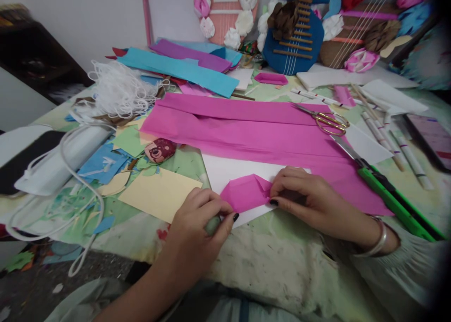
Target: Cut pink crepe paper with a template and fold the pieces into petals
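Observation:
A small folded piece of pink paper (245, 193) is stretched between my two hands above a white sheet (220, 168). My left hand (200, 218) pinches its left corner between thumb and fingers, with a small greenish object (212, 225) partly hidden in the palm. At the right end of the piece, my right hand (306, 197) holds the edge between thumb and fingertips. Just behind lies a large sheet of pink paper (243, 129), with gold-handled scissors (329, 120) on its right part.
A green cutter (391, 195) lies near my right forearm. White string (120, 89), paper scraps and a yellow sheet (158, 193) are on the left. Markers (410, 160) and a phone (431, 139) lie right. Decorated instrument shapes (294, 40) stand at the back.

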A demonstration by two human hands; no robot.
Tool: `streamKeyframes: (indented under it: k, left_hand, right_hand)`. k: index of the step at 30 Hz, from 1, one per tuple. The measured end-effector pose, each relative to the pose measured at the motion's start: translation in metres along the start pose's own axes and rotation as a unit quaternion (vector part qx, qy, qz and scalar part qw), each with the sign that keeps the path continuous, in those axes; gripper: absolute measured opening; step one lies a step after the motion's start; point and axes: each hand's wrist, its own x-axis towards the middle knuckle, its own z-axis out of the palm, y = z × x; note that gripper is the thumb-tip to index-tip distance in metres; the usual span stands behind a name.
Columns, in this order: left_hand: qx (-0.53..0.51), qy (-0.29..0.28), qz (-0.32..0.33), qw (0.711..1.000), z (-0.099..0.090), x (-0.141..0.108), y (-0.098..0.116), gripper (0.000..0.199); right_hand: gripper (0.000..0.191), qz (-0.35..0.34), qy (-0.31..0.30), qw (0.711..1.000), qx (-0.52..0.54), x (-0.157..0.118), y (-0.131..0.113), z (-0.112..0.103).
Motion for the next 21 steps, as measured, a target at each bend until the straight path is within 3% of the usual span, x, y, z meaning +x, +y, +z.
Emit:
streamKeyframes:
  k: [11, 21]
  left_hand:
    - [0.002, -0.039, -0.047, 0.998, -0.0005, 0.0036, 0.0018, 0.012]
    - [0.038, -0.038, -0.041, 0.998, 0.0019, 0.0048, 0.0046, 0.014]
  right_hand:
    - [0.009, 0.022, 0.015, 0.999, -0.019, 0.0023, -0.0013, 0.0057]
    - [0.012, 0.032, 0.022, 0.999, -0.023, 0.0034, -0.0054, 0.0088]
